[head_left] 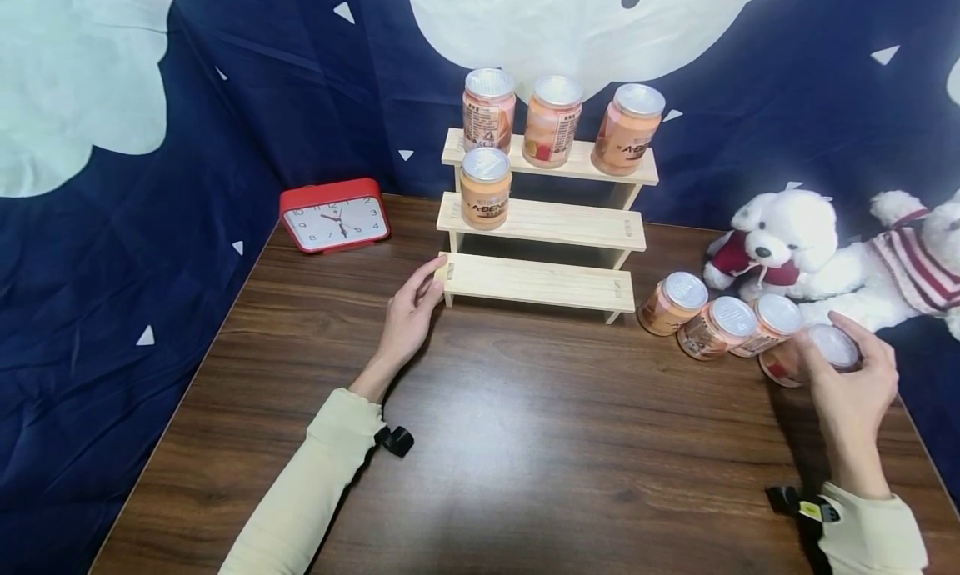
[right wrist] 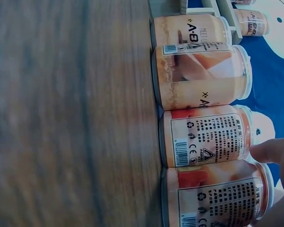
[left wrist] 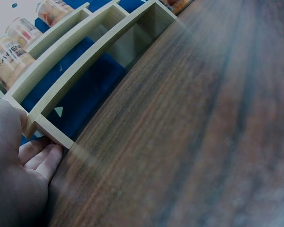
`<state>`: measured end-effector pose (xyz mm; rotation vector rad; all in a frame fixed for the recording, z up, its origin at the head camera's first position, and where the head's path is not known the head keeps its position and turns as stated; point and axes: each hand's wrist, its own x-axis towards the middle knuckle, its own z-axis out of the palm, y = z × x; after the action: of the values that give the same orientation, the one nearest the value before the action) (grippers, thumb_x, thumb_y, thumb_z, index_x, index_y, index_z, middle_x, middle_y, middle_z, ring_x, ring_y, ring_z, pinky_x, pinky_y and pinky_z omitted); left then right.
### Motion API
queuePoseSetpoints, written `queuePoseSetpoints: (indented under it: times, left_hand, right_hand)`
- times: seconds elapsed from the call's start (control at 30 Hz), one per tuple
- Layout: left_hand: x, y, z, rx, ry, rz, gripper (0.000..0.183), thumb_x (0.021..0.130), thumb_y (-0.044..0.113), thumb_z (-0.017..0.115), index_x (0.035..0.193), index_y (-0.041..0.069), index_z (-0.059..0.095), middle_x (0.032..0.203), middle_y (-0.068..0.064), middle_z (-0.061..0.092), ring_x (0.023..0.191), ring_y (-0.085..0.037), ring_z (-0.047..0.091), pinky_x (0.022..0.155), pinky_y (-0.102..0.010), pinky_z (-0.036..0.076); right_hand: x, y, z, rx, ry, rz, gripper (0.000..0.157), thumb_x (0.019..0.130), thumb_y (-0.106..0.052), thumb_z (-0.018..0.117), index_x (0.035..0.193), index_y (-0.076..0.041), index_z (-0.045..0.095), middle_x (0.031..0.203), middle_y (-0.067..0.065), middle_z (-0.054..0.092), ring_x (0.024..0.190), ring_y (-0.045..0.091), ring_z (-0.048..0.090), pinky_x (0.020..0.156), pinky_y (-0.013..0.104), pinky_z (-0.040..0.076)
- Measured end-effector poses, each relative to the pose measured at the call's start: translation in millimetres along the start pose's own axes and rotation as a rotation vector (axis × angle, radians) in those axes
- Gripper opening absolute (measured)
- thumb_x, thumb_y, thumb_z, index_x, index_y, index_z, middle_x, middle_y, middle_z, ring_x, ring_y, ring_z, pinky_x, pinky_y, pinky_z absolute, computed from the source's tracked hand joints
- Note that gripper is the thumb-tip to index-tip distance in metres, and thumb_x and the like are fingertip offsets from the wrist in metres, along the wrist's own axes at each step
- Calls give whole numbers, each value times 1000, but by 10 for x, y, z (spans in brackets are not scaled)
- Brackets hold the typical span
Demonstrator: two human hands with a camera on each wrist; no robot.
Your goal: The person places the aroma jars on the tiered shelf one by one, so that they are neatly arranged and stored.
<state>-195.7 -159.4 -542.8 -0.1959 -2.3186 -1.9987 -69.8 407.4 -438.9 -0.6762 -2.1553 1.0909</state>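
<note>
My left hand (head_left: 408,312) holds the left end of the lowest step of a three-step wooden rack (head_left: 536,282). In the left wrist view its fingers (left wrist: 40,158) curl beside the rack's end leg. At the right, my right hand (head_left: 855,383) grips the lid end of an orange-labelled jar (right wrist: 222,196), thumb and fingers around the rim. That jar ends a row of upright jars: one (head_left: 767,325) beside it, then another (head_left: 716,329), then one (head_left: 672,304) by the rack. Three jars (head_left: 553,123) stand on the top step, one (head_left: 485,190) on the middle step's left.
A red alarm clock (head_left: 335,215) stands left of the rack. White plush bears (head_left: 787,233) sit behind the jar row at the right. A dark blue patterned cloth (head_left: 300,83) hangs behind the brown wooden table (head_left: 525,458).
</note>
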Motion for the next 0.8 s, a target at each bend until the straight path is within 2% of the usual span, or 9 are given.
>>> queuePoseSetpoints:
  times: [0.3, 0.63, 0.8]
  left_hand:
    - [-17, 36, -2, 26, 7, 4, 42, 114, 35, 65, 156, 38, 64, 149, 0, 71, 137, -16, 67, 113, -28, 54]
    - [-50, 181, 37, 18, 22, 19, 42, 115, 23, 64, 157, 27, 65, 149, -8, 72, 136, -18, 68, 113, -29, 55]
    - [-41, 163, 33, 31, 25, 7, 42, 115, 23, 64, 157, 29, 65, 148, -5, 72, 136, -16, 68, 113, -30, 54]
  right_hand:
    - [-63, 58, -24, 53, -6, -15, 56, 85, -6, 90, 139, -15, 80, 110, -24, 55, 106, -6, 52, 85, 11, 40]
    - [-106, 7, -25, 119, 65, -26, 50, 82, 3, 91, 131, -1, 81, 109, -24, 66, 89, -9, 60, 74, 0, 48]
    - [-116, -14, -17, 140, 94, -17, 46, 83, 5, 91, 128, 0, 82, 107, -24, 69, 87, -10, 61, 73, 1, 49]
